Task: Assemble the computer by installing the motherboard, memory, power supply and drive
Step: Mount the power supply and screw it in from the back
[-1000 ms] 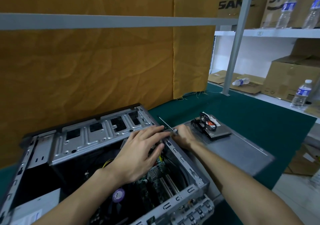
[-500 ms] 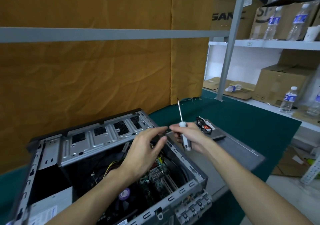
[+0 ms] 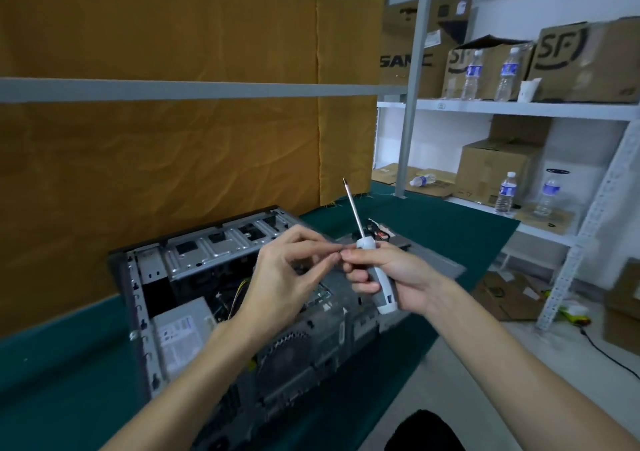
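The open grey computer case (image 3: 214, 246) lies on its side on the green table mat (image 3: 62, 364). A silver power supply (image 3: 178, 332) with a white label sits inside it, and yellow wires show beside that. My right hand (image 3: 405, 277) grips a white-handled screwdriver (image 3: 385, 296) above the case, its shaft pointing up. My left hand (image 3: 284, 277) is raised beside it, thumb and forefinger pinching a tiny part at the right hand's fingertips; the part is too small to identify. The motherboard is mostly hidden behind my hands.
The case's grey side panel (image 3: 436, 260) lies behind my hands with a drive and cables (image 3: 379, 232) on it. Orange cloth (image 3: 173, 173) hangs at the back. A metal shelf (image 3: 519, 109) on the right holds cardboard boxes and water bottles. More boxes lie on the floor.
Both hands have lifted off the case's top edge and come together above it. The screwdriver swung from lying along the edge to pointing up. My view has pulled back and up.
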